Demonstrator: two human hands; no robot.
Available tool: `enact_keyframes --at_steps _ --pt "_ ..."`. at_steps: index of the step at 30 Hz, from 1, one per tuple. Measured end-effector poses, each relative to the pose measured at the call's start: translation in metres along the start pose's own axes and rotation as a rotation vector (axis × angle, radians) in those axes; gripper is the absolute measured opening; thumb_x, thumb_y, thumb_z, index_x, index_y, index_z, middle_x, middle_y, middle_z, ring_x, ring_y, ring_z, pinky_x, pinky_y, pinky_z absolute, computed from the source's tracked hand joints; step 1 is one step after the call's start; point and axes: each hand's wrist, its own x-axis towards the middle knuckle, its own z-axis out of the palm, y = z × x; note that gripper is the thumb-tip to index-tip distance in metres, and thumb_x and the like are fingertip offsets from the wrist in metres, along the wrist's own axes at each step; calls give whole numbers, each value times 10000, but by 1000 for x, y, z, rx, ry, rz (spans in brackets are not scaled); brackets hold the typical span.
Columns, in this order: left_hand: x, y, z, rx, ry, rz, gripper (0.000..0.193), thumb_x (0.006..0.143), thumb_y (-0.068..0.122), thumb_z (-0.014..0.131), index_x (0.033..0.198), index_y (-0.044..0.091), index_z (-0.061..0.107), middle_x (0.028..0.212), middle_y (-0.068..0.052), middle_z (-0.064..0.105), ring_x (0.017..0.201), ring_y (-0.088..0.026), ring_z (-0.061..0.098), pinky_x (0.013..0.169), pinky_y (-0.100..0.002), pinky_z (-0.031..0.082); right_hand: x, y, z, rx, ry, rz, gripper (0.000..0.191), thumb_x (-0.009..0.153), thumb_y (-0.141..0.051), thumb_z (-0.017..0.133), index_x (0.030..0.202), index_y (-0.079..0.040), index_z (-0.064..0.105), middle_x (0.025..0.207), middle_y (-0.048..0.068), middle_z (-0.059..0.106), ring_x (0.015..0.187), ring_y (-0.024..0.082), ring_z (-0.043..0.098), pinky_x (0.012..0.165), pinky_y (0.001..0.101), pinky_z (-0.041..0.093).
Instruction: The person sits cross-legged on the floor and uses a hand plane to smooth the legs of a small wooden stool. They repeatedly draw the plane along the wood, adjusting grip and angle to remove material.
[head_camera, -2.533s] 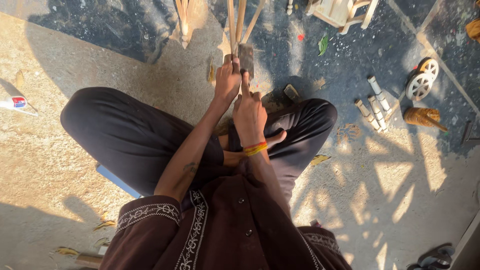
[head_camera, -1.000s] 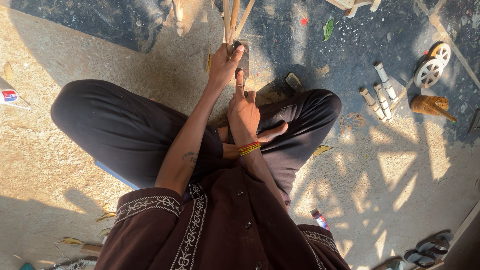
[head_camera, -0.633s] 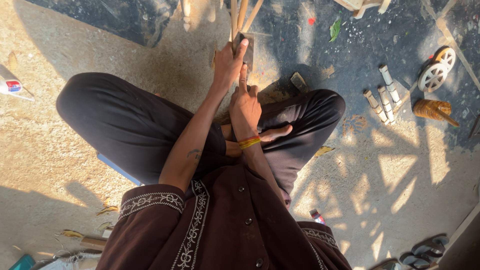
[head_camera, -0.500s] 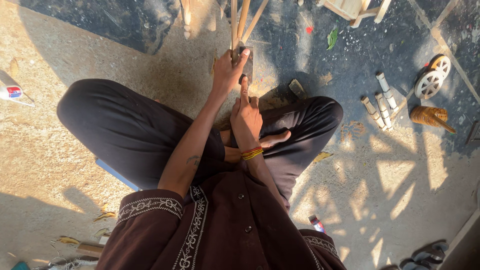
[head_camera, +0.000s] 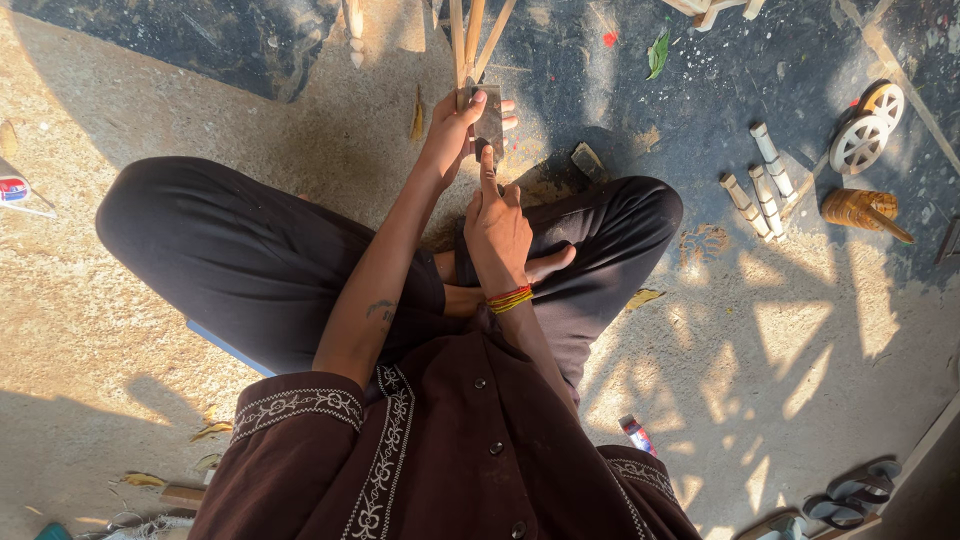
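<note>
I sit cross-legged on the ground in dark trousers. My left hand (head_camera: 452, 132) is shut around a bundle of thin wooden sticks (head_camera: 471, 38) that run away from me to the top edge. My right hand (head_camera: 497, 220), with a red and yellow wrist band, grips a handle, index finger stretched along it. A flat grey blade (head_camera: 490, 120) shows just past that fingertip, against the sticks beside my left hand. The handle itself is hidden in my fist.
Several short wooden dowels (head_camera: 757, 185) lie to the right, with a small wheel pair (head_camera: 862, 130) and a turned wooden cone piece (head_camera: 860, 211) beyond. A wooden frame (head_camera: 712, 8) sits at top right. Sandals (head_camera: 850, 485) lie at bottom right. Wood scraps litter the ground.
Both hands stay on the sticks and the blade; the right hand has shifted slightly back and forth along them. The view has wobbled a little.
</note>
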Motion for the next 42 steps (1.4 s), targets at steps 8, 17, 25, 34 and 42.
enact_keyframes --at_steps 8,17,25,34,42 --pt "7 -11 -1 -77 -82 131 339 1058 340 628 1126 11 587 965 -214 739 844 -301 776 711 -418 642 3 -4 8 -43 12 4 724 974 -158 576 1628 -256 284 1067 260 610 704 391 701 565 483 581" --pt "17 -24 3 -24 30 184 386 1005 411 644 949 32 600 840 -225 765 730 -290 803 632 -408 662 6 -10 16 -37 51 17 748 975 -151 574 1633 -258 234 1119 276 595 681 392 701 559 482 581" --pt "8 -12 9 40 116 115 358 1063 350 646 995 8 568 844 -222 695 699 -284 741 575 -396 641 7 -8 13 90 53 3 655 1002 -184 556 1617 -254 341 1025 238 629 732 405 704 630 504 573" --pt "2 -3 6 -72 -29 62 224 1019 188 613 1140 0 600 1094 -226 761 893 -330 802 665 -435 671 0 -2 3 -1 -12 14 649 1013 -190 548 1620 -247 328 1024 242 629 740 390 708 593 479 578" --pt "2 -5 6 -85 -84 138 180 1048 156 654 1135 5 608 1038 -204 747 892 -283 774 701 -414 663 -4 -2 6 -16 85 -19 645 1009 -192 530 1616 -258 322 1134 280 619 728 394 708 573 483 577"
